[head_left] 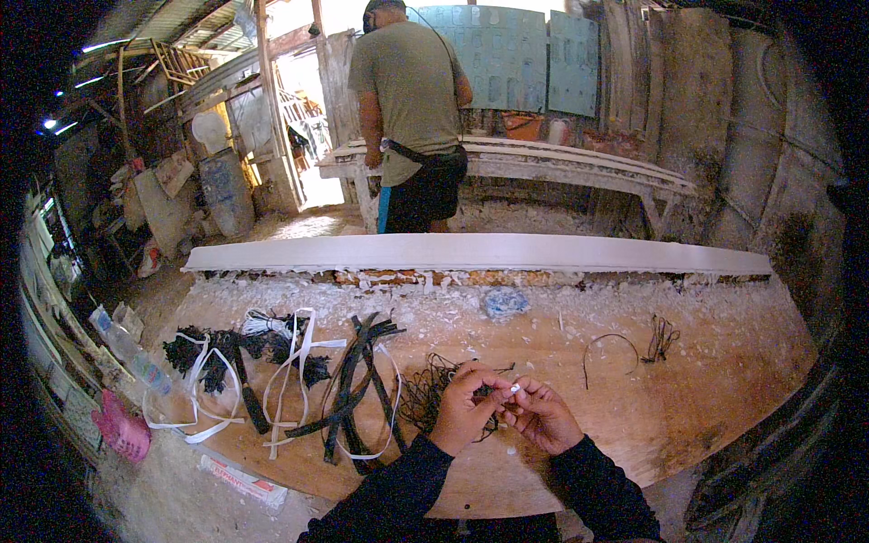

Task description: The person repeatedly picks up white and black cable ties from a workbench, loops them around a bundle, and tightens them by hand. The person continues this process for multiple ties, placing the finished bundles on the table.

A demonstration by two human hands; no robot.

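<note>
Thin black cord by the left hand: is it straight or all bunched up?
Bunched up: the thin black cord shows many crossing loops on the brown wooden tabletop. The left hand hides part of it.

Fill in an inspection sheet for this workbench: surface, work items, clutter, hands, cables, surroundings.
Surface: brown wooden tabletop, littered with white flakes toward a long white piece at its far edge.
Work items: small white piece at the fingertips; tangled black cord beside and behind the left hand.
Clutter: black strips and white strips heaped at left; blue lump near the far edge.
Hands: left hand and right hand meet at the small white piece; which one grips it is unclear.
Cables: nothing seen that is clearly one.
Surroundings: co-worker, back turned, by a long bench.
</note>
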